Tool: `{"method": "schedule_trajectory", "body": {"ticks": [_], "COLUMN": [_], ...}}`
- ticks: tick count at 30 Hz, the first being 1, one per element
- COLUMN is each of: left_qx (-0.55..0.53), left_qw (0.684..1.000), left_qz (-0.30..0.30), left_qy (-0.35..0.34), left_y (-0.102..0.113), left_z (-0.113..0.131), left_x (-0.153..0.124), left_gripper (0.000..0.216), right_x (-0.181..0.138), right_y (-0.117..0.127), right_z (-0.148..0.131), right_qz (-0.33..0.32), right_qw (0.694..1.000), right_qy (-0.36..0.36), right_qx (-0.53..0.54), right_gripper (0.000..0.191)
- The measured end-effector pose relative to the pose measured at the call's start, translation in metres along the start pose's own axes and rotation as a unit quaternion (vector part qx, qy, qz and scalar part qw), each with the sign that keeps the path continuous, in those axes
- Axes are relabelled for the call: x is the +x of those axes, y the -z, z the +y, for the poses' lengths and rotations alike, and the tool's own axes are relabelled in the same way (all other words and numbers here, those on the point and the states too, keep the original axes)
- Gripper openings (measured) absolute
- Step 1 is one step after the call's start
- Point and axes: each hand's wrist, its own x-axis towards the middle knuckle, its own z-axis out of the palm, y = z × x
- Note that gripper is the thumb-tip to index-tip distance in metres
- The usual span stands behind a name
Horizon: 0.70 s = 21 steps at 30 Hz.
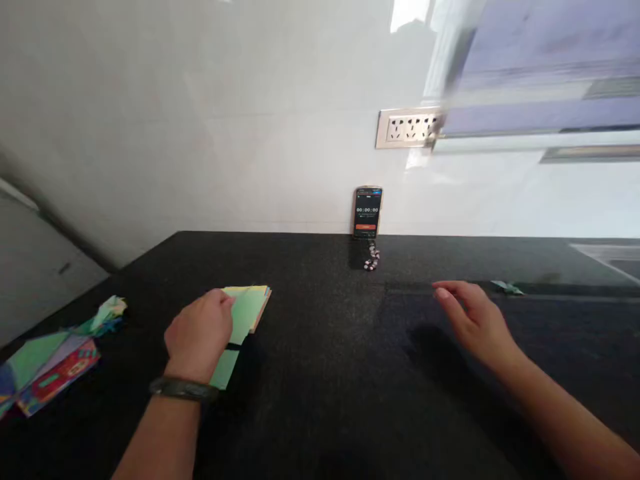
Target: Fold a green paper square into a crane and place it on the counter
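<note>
My left hand (200, 330), with a dark band on its wrist, is curled closed at the left side of a stack of green paper (247, 313). Its thumb side lies against the top sheet, while the other fingertips are hidden under the hand. Yellow, blue and orange edges show beneath the green top. Nearer to me, past a dark gap, lies another green piece (227, 369), partly covered by the hand. Over the right of the black tabletop (320, 387), my right hand (473, 320) is held with thumb and bent fingers apart, nothing between them.
A phone (367, 213) showing a timer at zero leans against the wall, its beaded strap (372, 259) on the table. Folded paper pieces and a red packet (63, 375) lie at the left. A small green scrap (508, 288) lies beyond my right hand.
</note>
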Motion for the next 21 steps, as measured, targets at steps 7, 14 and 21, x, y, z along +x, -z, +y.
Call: {"method": "schedule_trajectory", "body": {"ticks": [7,14,21], "left_qx": [-0.051,-0.080,-0.123], "left_qw": [0.960,0.811,0.807], "left_qz": [0.222,0.062,-0.048], "left_qy": [-0.163,-0.576,-0.576], "left_y": [-0.001,-0.010,-0.026], "left_z": [0.036,0.111,0.122], "left_x": [-0.025,-0.068,-0.081], "left_gripper": [0.029,0.014,0.016], "right_x": [0.001,-0.001,-0.010], "right_y": [0.005,0.022,0.019], "right_z": [-0.001,-0.029,-0.060], "right_qz": [-0.007,-0.084,-0.319], "right_qw": [1.000,0.989,0.909], "right_qy": [0.016,0.119,0.255], "right_qx": [-0.005,0.035,0.078], "right_gripper": [0.029,0.022,0.046]}}
